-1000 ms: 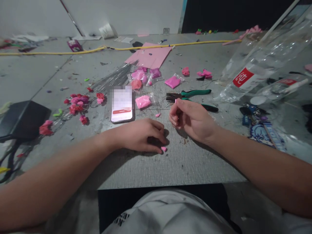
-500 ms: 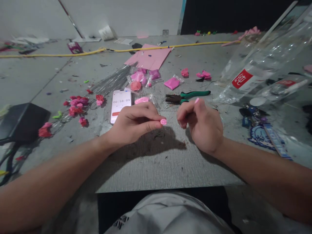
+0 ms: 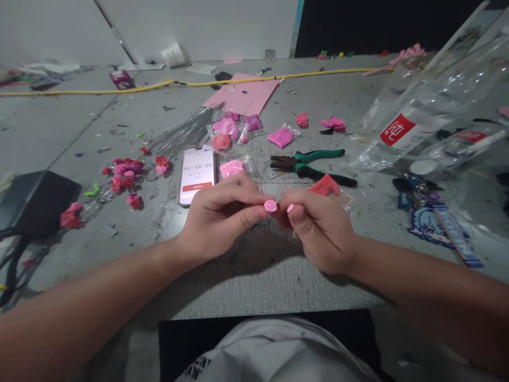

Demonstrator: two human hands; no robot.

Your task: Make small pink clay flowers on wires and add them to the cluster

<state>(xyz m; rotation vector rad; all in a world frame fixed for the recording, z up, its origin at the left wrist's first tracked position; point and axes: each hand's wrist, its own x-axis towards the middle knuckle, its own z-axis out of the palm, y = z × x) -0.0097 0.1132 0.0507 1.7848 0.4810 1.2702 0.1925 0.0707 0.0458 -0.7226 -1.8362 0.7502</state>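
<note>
My left hand [image 3: 222, 217] pinches a small pink clay rose [image 3: 270, 206] between thumb and forefinger, just above the grey board [image 3: 254, 276]. My right hand [image 3: 318, 228] is closed right beside it, its fingertips touching the rose, with a tiny pink clay bit [image 3: 290, 208] on a fingertip. Behind the hands lie green-handled pliers [image 3: 314, 162], a phone showing a timer [image 3: 196, 175] and a red clay piece [image 3: 326, 185].
Bags of pink clay [image 3: 233, 130] and a pink sheet [image 3: 242, 95] lie further back. Finished clay flowers [image 3: 125, 172] sit at left near a black box [image 3: 32, 201]. Clear plastic bottles [image 3: 421, 111] and keys [image 3: 417, 185] are at right. A yellow cable [image 3: 159, 84] crosses the floor.
My left hand lifted the pink rose off the board and carried it up. Both hands came together, so my right fingertips now meet the rose.
</note>
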